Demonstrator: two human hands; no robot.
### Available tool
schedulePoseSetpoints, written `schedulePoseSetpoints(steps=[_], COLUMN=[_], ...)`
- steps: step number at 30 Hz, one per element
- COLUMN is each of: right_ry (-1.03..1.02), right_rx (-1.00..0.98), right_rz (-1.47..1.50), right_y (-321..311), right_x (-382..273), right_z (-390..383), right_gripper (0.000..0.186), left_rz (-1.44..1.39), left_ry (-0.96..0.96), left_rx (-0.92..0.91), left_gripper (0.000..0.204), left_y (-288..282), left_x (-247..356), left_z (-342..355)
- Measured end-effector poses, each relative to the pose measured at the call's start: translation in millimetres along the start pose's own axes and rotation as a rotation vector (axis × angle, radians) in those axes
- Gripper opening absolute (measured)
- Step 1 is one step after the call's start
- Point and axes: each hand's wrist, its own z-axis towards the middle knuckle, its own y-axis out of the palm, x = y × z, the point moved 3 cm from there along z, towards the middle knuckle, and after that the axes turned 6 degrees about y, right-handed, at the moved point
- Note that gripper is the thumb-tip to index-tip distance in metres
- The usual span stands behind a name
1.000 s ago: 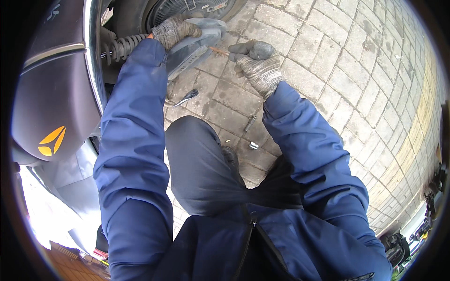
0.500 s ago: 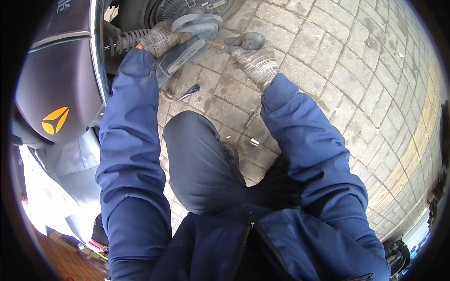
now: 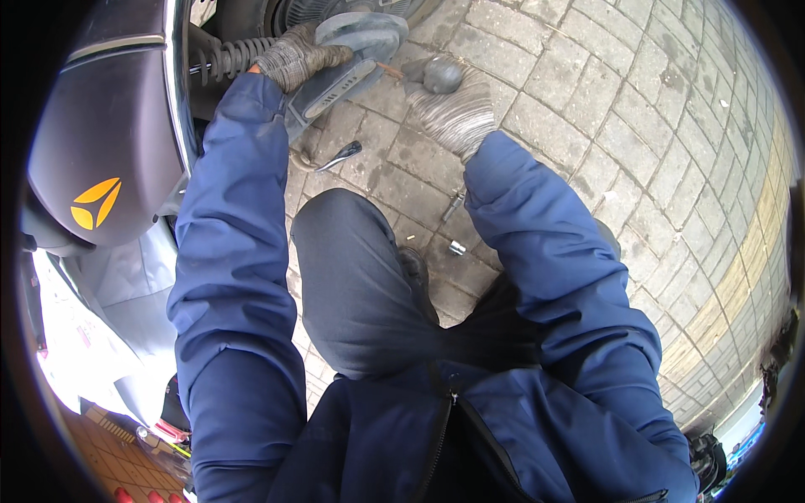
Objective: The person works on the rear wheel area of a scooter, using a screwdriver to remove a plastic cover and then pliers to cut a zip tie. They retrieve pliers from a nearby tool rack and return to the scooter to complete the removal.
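Observation:
My left hand (image 3: 293,60), in a knitted work glove, grips the edge of a grey plastic cover (image 3: 345,80) beside the scooter's rear wheel (image 3: 340,12). The cover is long, with a rounded far end and slots on a raised strip. My right hand (image 3: 451,99), gloved too, is closed just right of the cover. From its fingers a thin reddish-brown rod (image 3: 388,70) points at the cover's edge; the rest of this tool is hidden in the fist. I cannot tell whether its tip touches the cover.
A coil-spring shock absorber (image 3: 233,60) and the dark scooter body (image 3: 113,147) stand at the left. On the paving lie a ratchet wrench (image 3: 340,156), a metal bar (image 3: 454,206) and a small shiny socket (image 3: 457,247), close to my knees and shoe.
My right fist has turned, its thumb side rolling over toward me, with the rod still in it. My left hand keeps its hold on the cover. The whole view has shifted slightly.

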Motion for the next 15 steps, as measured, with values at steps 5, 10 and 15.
schedulePoseSetpoints(steps=[5, 10, 15], right_ry=[0.016, -0.060, -0.022], right_rx=[-0.066, -0.123, -0.077], right_rz=[-0.010, 0.000, 0.031], right_y=[-12.5, 1.6, 7.0], right_x=[0.4, 2.1, 4.8], right_z=[-8.3, -10.1, -7.7], right_gripper=[0.017, 0.015, 0.015], left_rz=[-0.089, 0.031, 0.250], left_ry=[0.023, -0.022, -0.109], left_rx=[0.032, 0.089, 0.292], left_gripper=[0.056, 0.061, 0.070], left_y=[3.2, 0.3, 5.4], left_x=[-6.3, -12.8, -10.9], left_z=[2.3, 1.4, 0.7])
